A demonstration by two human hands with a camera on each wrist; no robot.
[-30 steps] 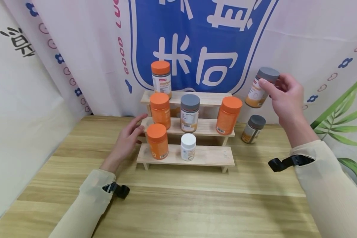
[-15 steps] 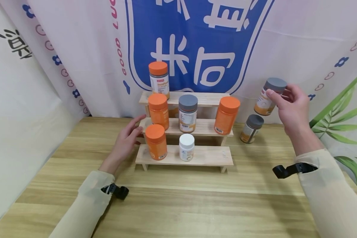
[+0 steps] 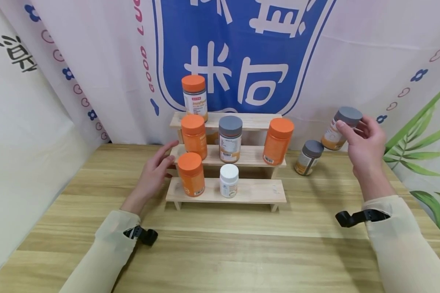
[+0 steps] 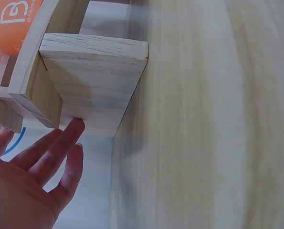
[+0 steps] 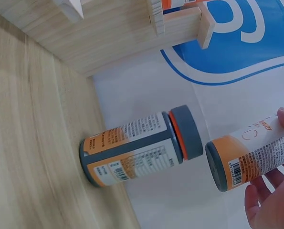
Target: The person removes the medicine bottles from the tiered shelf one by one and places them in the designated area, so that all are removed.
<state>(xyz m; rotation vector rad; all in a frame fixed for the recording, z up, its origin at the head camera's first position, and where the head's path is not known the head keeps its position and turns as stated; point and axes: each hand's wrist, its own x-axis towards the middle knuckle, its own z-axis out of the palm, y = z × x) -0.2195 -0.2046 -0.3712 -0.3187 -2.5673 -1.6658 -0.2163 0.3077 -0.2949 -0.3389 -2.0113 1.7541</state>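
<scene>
Wooden table (image 3: 220, 252), left hand (image 3: 151, 176) touching stand (image 3: 258, 191), right hand (image 3: 367, 147) holding jar (image 3: 332, 136) aloft

The table (image 3: 220, 248), with a wood-grain top banded lighter and darker, occupies the foreground at 6 o'clock in the head view. Behind it hangs a whitish curtain (image 3: 113, 69); at 12 o'clock this bears a blue badge (image 3: 234, 34) with white characters (image 3: 211, 69), at 11 o'clock pink lettering (image 3: 143, 55), and at 10 and 2 o'clock rows of blue flowers (image 3: 67, 74) and outlined hearts (image 3: 77, 89). A pale backdrop (image 3: 29, 130) lies at 9 o'clock; green leaves (image 3: 421, 156) at 3 o'clock. Soft shadows (image 3: 333, 207) fall at 4 o'clock.
</scene>
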